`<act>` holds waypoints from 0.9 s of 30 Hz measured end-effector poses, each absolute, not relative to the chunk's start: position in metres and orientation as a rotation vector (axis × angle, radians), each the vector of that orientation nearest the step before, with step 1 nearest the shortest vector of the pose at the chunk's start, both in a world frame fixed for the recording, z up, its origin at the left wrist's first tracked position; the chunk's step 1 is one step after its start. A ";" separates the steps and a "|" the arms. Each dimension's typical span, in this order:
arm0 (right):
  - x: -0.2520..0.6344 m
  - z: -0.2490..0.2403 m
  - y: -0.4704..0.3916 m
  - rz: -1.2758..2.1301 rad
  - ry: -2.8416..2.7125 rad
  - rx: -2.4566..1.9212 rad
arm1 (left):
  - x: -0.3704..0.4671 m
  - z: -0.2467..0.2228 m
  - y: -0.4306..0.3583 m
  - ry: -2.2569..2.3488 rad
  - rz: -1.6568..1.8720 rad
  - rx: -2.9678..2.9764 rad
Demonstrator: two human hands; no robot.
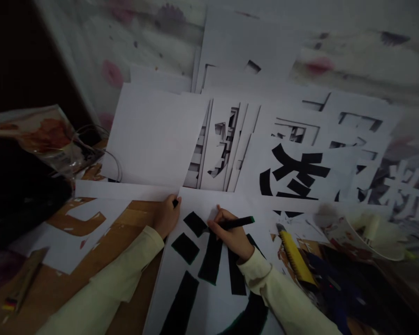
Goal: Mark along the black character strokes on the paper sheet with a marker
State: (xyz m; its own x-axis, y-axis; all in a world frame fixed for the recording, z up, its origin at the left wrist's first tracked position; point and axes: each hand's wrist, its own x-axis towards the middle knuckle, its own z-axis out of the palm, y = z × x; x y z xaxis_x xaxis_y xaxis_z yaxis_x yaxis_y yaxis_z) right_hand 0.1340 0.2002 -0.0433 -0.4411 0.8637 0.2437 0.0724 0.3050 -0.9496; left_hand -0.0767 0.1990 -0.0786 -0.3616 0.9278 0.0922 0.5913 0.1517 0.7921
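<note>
My right hand (232,235) grips a dark marker (239,222) with a green end, its writing tip hidden behind the fingers. It rests on a white sheet (211,304) bearing broad black strokes (185,248), some with thin green edges. At the sheet's upper left edge is my left hand (166,216), fingers curled. A small black piece (175,203), perhaps the marker's cap, shows between its thumb and fingers.
Cut-out paper characters (296,172) lean against the patterned wall covering (164,42). On the right are a yellow utility knife (296,256) and a paper bowl (387,251). Leftward lie a flat brush (27,279), paper with a cut-out (66,253) and a plastic bag (38,130).
</note>
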 end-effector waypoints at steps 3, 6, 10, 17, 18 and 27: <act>0.133 -0.045 0.199 1.228 -1.751 -0.825 | -0.077 -0.081 0.200 2.020 1.101 1.438; 0.133 -0.048 0.196 1.176 -1.742 -0.803 | -0.078 -0.082 0.200 2.024 1.113 1.432; 0.135 -0.053 0.192 1.053 -1.805 -0.826 | -0.078 -0.078 0.198 2.025 1.105 1.445; 0.136 -0.057 0.194 1.049 -1.820 -0.846 | -0.076 -0.068 0.196 2.087 1.046 1.452; 0.136 -0.057 0.194 1.077 -1.820 -0.846 | -0.076 -0.067 0.195 2.095 1.033 1.450; 0.137 -0.056 0.195 1.081 -1.830 -0.830 | -0.076 -0.063 0.193 2.111 0.998 1.434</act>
